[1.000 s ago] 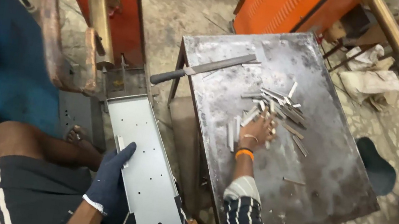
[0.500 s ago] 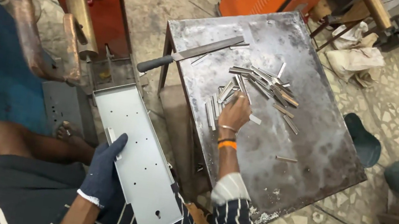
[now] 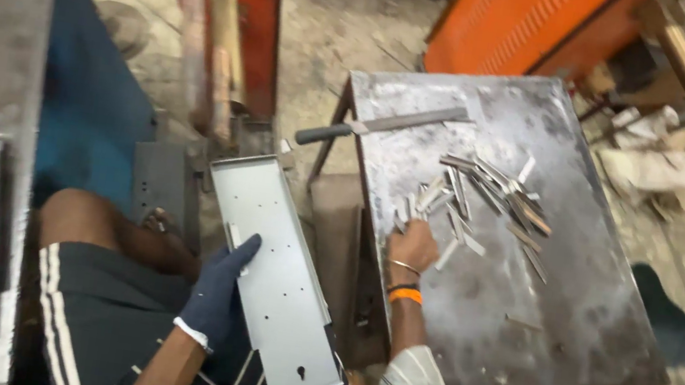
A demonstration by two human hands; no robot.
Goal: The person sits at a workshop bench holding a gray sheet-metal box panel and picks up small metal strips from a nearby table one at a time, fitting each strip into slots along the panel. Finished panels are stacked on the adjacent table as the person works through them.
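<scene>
Metal strips [image 3: 486,200], short and grey, lie scattered in a loose heap on the upper middle of a worn steel table [image 3: 520,337]. At the near edge of that heap the bare right hand [image 3: 413,245] rests with its fingers curled down onto the strips; whether it has actually pinched one I cannot tell. An orange band sits on that wrist. Beyond the heap a long flat file [image 3: 384,125] with a dark handle lies across the table's far corner. To the left, the gloved left hand [image 3: 221,292] grips the edge of a pale sheet-metal panel [image 3: 279,283] with small holes, tilted across the lap. An orange machine [image 3: 512,23] stands behind the table.
</scene>
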